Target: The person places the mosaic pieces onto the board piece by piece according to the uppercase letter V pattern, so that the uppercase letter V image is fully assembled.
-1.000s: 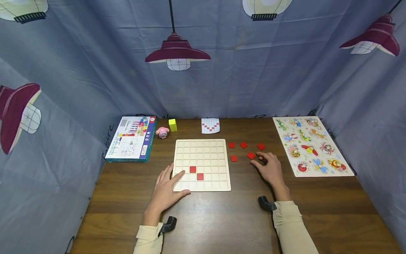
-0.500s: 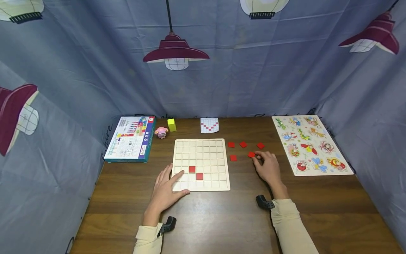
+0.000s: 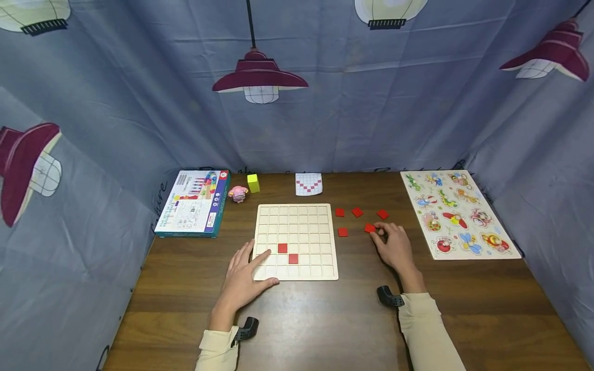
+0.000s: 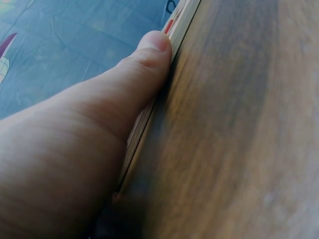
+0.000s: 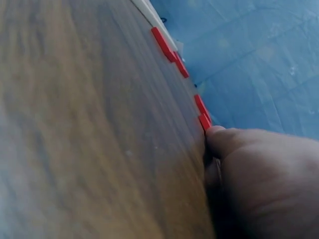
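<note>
A pale wooden grid board (image 3: 297, 221) lies mid-table with two red tiles (image 3: 282, 248) in its lower rows. My left hand (image 3: 252, 257) rests flat on the board's near-left corner, fingers straight. Its thumb (image 4: 149, 55) lies along the board's front edge (image 4: 182, 20). Several loose red tiles (image 3: 357, 212) lie to the right of the board. My right hand (image 3: 378, 232) sits there with curled fingers and pinches the nearest red tile (image 3: 369, 228), which lies on the table. In the right wrist view the thumb (image 5: 224, 137) touches that tile (image 5: 204, 121).
A red-and-white pattern card (image 3: 308, 184) lies behind the board. At the back left are a yellow cube (image 3: 252, 183), a pink toy (image 3: 238, 193) and a flat game box (image 3: 194, 202). An animal peg puzzle (image 3: 459, 214) lies at the right. Blue curtains enclose the table.
My right hand has slid forward a little and curled its fingers onto the red tile. The left hand and the board have stayed put.
</note>
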The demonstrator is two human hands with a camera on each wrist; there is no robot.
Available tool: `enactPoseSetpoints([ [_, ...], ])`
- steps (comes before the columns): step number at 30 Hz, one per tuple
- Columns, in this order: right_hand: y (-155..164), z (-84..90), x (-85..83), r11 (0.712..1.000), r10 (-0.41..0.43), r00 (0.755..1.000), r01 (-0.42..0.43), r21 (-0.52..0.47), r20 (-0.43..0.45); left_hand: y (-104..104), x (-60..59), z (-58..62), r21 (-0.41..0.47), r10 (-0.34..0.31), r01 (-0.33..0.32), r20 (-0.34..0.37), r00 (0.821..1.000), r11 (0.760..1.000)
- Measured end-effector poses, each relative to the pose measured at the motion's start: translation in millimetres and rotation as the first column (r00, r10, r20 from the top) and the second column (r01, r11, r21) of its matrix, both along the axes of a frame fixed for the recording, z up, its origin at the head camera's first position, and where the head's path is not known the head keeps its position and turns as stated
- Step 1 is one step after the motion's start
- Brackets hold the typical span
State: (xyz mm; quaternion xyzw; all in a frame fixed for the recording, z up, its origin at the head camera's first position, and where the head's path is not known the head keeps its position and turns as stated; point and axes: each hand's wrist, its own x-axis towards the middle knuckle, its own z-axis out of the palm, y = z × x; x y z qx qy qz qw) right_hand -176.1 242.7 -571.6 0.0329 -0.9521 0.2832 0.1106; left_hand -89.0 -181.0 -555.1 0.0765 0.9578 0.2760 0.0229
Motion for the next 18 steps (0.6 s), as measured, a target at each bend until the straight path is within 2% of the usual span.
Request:
enactPoseSetpoints([
  [7, -4, -2.1, 5.0, 1.0, -0.001, 0.999, 0.0, -0.019, -0.043, -1, 0.1, -1.1, 0.001, -0.005, 0.005, -0.03, 1.0, 1.0],
  [13, -7, -1.5, 9.5, 0.999, -0.002, 0.997, -0.001, -0.051, -0.075, -1, 0.5, -0.6, -0.001, -0.009, 0.009, 0.012, 1.0, 1.0],
  [18, -12, 0.0, 13.0, 0.998, 0.02, 0.996, -0.024, -0.049, -0.084, 0, 0.2, 0.1, -0.008, -0.005, 0.005, 0.01, 1.0, 1.0],
])
